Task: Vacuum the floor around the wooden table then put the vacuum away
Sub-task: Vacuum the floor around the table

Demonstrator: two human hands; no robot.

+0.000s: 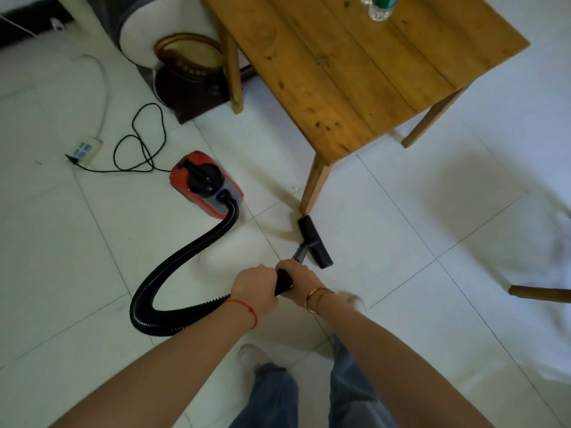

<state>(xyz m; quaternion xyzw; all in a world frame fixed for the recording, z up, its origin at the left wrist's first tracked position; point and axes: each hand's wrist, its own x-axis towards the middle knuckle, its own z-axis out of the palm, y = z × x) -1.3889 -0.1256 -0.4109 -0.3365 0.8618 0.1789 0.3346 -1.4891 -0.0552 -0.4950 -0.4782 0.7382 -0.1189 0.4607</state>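
Note:
A red and black canister vacuum (205, 183) sits on the white tiled floor, left of the wooden table (355, 66). Its ribbed black hose (173, 273) loops down and back to the wand (285, 281). My left hand (255, 287) grips the wand's rear end. My right hand (301, 281) grips it just ahead, and both touch. The black floor nozzle (315, 240) lies flat on the tiles, right beside the foot of the table's nearest leg (315, 186).
A black power cord (142, 146) runs from the vacuum to a white power strip (85, 151) at the left. A dark jar (188, 75) and a white cylinder stand by the table's far leg. A clear bottle (378, 7) rests on the table. A wooden stick (540, 293) pokes in at right.

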